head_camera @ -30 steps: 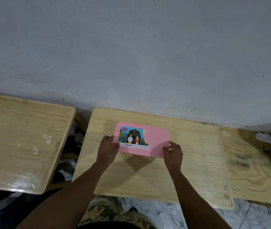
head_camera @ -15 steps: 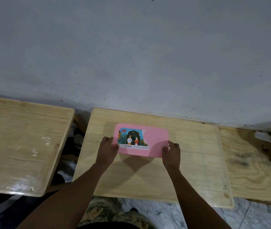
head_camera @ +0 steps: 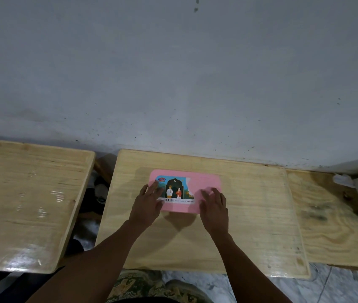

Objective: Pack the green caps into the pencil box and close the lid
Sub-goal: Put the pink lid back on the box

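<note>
A pink pencil box (head_camera: 204,182) with a picture sticker on its lid lies flat and closed on the middle wooden table (head_camera: 250,215). My left hand (head_camera: 148,203) rests flat on the lid's left part, fingers spread over the sticker. My right hand (head_camera: 214,206) lies flat on the lid's right front corner, fingers spread. Neither hand grips anything. No green caps are in sight.
A second wooden table (head_camera: 27,204) stands to the left across a gap with dark things below. A plywood board (head_camera: 331,219) adjoins on the right. The grey wall (head_camera: 173,73) rises right behind the tables. My patterned trousers (head_camera: 151,287) show below the table's front edge.
Both hands moved from gripping the box's front corners to lying flat on top of its lid. The box has barely shifted.
</note>
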